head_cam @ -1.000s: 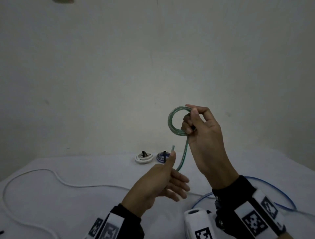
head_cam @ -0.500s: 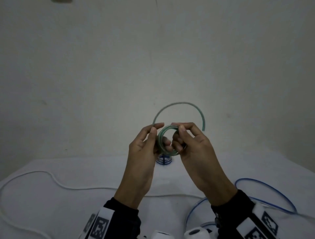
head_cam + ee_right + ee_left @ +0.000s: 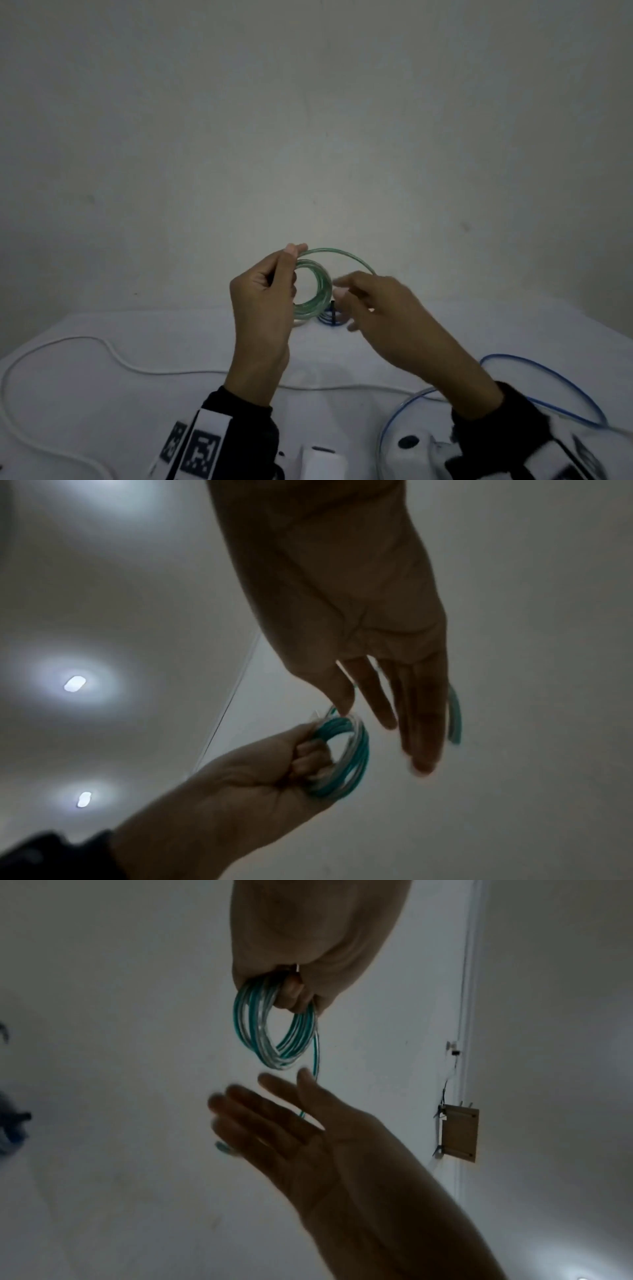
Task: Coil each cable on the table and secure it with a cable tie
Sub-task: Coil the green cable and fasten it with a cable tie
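Above the tabletop [image 3: 191, 346] | left hand [image 3: 262, 308] grips green cable [image 3: 313, 291] coil | right hand [image 3: 380, 308] open, fingers straight beside loose tail | next: wrap tail in, then tie.

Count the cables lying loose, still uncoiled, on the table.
2: a white cable snaking across the left, a blue cable looped at the right. Others may be hidden behind the hands.
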